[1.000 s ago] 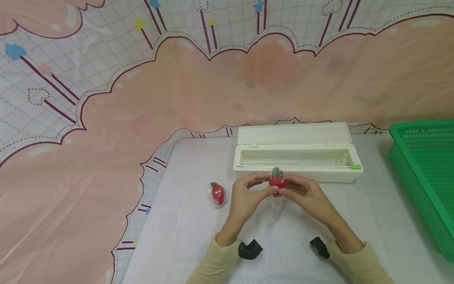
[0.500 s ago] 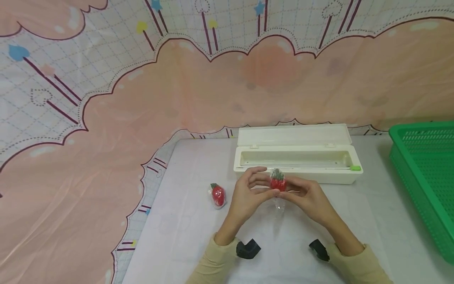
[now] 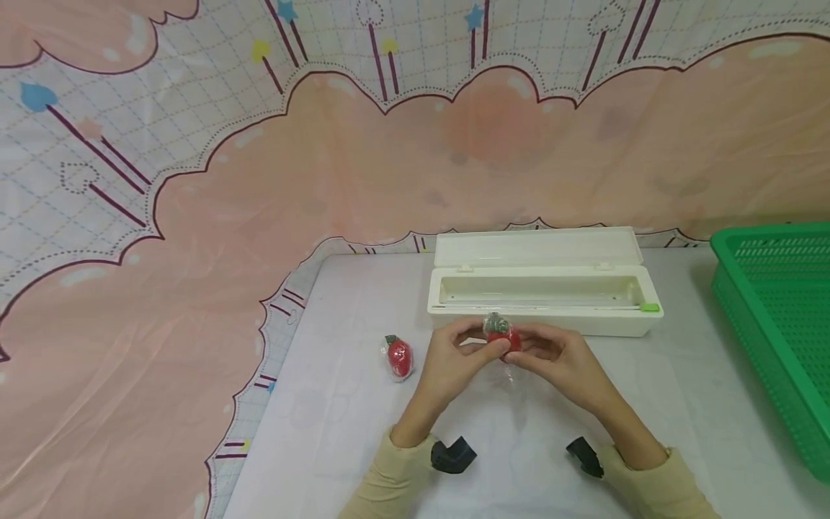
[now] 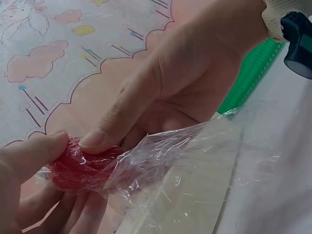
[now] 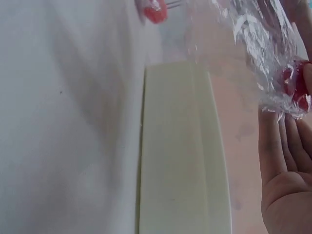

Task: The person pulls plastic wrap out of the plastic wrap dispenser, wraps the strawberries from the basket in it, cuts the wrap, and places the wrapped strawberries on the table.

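Observation:
Between both hands, in front of the white box, a red strawberry (image 3: 509, 337) with a green leafy top is wrapped in clear cling film (image 4: 195, 141). My left hand (image 3: 447, 364) pinches it from the left, thumb on the near side and fingers behind. From the other side my right hand (image 3: 567, 357) holds it between thumb and fingers. A loose tail of film hangs below the fruit in the head view and spreads wide in both wrist views. A second wrapped strawberry (image 3: 399, 357) lies on the table beside my left hand.
The long white box (image 3: 545, 324) stands behind the hands, its lid (image 3: 538, 249) raised and a green slider (image 3: 650, 307) at the right of its front edge. At far right is a green basket (image 3: 755, 339). A patterned cloth (image 3: 363, 173) covers the back.
The strawberry has tipped, its leafy top now leaning left. My left fingers lifted off briefly at half a second ago and are back against it. The box and second strawberry stay put.

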Available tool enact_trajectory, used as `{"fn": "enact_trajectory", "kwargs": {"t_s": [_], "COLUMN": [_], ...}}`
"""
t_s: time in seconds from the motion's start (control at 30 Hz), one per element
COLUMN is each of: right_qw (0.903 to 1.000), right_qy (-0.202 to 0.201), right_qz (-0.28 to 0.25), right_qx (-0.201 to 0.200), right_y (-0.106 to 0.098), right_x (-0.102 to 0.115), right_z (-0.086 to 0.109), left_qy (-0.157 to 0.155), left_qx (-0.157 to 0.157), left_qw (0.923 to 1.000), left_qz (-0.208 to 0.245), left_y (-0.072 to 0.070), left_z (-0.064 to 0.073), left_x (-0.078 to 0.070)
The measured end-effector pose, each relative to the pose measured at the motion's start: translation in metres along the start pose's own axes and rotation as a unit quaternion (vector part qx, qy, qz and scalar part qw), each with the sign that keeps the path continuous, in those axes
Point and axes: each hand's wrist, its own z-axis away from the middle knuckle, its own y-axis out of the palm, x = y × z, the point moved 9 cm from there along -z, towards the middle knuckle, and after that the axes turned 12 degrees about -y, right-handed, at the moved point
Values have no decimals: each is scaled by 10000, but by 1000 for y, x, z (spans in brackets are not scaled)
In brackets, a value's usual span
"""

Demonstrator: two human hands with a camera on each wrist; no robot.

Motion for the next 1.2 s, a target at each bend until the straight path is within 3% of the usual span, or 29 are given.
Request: {"fn": "enact_trajectory", "kwargs": {"t_s": [0.17, 0.33, 0.47, 0.77, 1.03, 1.2], "right_qw": [9996, 9998, 9984, 9959, 9944, 9884], "right_qy": [142, 25, -174, -226, -309, -468], "right_qz": [260, 198, 532, 874, 998, 1406], "right_qx": [-11, 11, 68, -21, -176, -329], "right_y": [-1, -2, -6, -15, -22, -27], "right_x": [-2, -1, 4, 8, 12, 19], "right_z": [1, 0, 0, 0, 1, 1], "left_qy": [21, -21, -56, 302, 237, 60], "left_qx": [-119, -165, -15, 413, 359, 150], "left_qw": [9999, 9998, 9998, 9986, 9990, 9999], "left_qz": [80, 116, 209, 159, 92, -32], "left_y": [-3, -4, -2, 2, 1, -3], "left_z": [0, 0, 0, 2, 3, 2], "left_x": [-1, 0, 0, -4, -3, 0]}}
